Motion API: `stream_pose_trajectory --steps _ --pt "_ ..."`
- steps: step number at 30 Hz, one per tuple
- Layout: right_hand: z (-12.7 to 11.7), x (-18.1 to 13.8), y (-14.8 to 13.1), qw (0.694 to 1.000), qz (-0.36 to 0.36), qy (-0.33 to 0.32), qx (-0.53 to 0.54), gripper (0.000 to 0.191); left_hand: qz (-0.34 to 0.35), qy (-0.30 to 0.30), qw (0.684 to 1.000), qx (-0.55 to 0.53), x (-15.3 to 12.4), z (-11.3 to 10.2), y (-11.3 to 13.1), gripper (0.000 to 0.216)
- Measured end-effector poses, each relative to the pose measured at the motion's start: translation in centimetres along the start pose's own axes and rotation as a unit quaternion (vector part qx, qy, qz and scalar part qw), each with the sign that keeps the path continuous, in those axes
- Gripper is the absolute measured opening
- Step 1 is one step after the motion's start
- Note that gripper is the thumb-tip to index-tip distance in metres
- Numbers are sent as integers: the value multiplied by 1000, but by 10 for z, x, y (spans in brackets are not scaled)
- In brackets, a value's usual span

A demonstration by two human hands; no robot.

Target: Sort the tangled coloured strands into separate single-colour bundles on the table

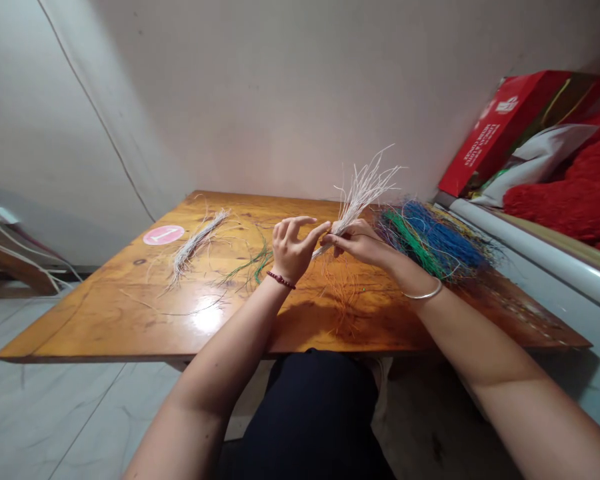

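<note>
My right hand [361,241] is closed around a bundle of thin white strands [363,190] that fan up and to the right above the wooden table [130,313]. My left hand [291,250] is right beside it, thumb and forefinger pinching at the lower end of the same bundle, the other fingers raised. A red bead bracelet is on my left wrist and a silver bangle on my right. Under the hands lie loose orange strands [343,293].
A second white bundle [195,243] lies at the table's left, near a pink round sticker [163,235]. Some green strands [253,263] lie mid-table. A tangled heap of blue, green and yellow strands [433,240] sits at right. A red box [505,123] and red fabric lie beyond.
</note>
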State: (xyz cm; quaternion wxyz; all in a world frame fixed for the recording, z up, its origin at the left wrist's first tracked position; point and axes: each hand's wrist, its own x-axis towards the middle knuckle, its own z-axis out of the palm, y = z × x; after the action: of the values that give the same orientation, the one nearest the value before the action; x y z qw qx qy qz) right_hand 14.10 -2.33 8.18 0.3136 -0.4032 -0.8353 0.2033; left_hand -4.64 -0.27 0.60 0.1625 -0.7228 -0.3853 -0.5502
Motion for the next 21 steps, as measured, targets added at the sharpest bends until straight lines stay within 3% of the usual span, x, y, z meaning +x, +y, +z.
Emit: stream_pose_trajectory --steps 3,5,9,12,17,21 --pt "3 1 1 1000 6 -10 6 47 -14 18 1000 -13 2 -1 3 17" --pt "4 2 1 1000 11 3 16 48 -70 56 996 -29 6 -2 4 18" --pt "-4 1 -3 993 -3 84 85 51 -222 175 958 -51 17 -2 -3 21" --pt "-17 -1 -3 976 -2 177 125 53 -306 229 922 -57 21 2 -20 23" --pt "-44 -5 29 911 55 373 170 55 -387 241 886 -89 19 13 -42 24" --pt "-50 -14 74 839 79 431 323 48 -407 220 880 -110 16 18 -48 23"
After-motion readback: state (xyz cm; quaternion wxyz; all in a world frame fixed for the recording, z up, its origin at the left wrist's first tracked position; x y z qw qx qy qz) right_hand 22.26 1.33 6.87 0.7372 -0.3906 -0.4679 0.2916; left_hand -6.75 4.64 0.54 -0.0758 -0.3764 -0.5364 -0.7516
